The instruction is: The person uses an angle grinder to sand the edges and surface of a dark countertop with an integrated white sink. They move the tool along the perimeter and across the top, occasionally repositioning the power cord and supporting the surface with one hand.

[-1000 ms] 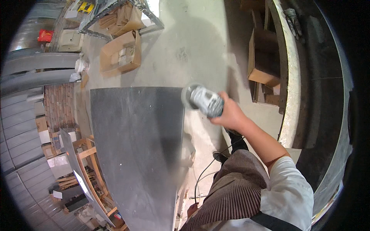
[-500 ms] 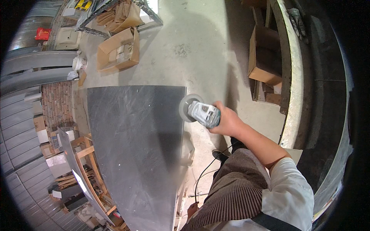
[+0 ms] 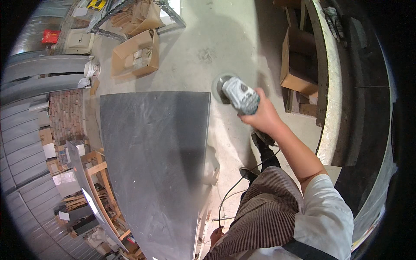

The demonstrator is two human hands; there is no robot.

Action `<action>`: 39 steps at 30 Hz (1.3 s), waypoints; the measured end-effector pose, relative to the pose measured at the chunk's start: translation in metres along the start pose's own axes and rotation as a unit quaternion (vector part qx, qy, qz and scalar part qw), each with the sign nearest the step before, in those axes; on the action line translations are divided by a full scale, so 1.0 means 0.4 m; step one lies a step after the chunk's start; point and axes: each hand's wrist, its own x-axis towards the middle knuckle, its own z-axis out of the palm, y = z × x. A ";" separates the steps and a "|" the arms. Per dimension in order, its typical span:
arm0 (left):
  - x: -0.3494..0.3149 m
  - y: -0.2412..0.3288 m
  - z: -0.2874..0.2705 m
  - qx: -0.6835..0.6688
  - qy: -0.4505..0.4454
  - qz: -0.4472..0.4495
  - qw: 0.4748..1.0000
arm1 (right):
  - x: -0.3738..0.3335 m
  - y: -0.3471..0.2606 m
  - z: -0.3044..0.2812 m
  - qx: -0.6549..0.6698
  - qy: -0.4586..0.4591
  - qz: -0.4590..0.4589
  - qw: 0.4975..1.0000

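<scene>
My right hand is wrapped round the body of a dusty grey angle grinder. The grinder's round disc looks blurred and sits just beyond the far right corner of a large dark grey slab; it appears apart from the slab's edge. Low in the picture, my left hand is closed on a black cable, which runs up past my legs. The slab is dusty, with light streaks and small white specks on top.
An open cardboard box lies on the floor beyond the slab. To the right, another carton sits under a long bench edge, with gloves on top. A wooden frame stands left of the slab. My feet are beside the slab.
My right hand has carried the grinder away from me and slightly right, off the slab's right edge to past its far corner. My left hand stays on the cable.
</scene>
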 end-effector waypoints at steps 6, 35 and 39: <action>0.059 -0.060 0.011 -0.011 -0.026 0.019 0.999 | -0.191 0.003 0.063 -0.117 -0.229 -0.119 0.959; -0.004 0.026 0.064 -0.201 0.023 0.017 0.979 | -0.064 0.038 -0.014 0.188 0.157 -0.018 0.969; -0.006 0.050 0.041 -0.004 0.084 0.107 0.991 | -0.190 0.046 -0.030 0.386 0.061 0.022 0.920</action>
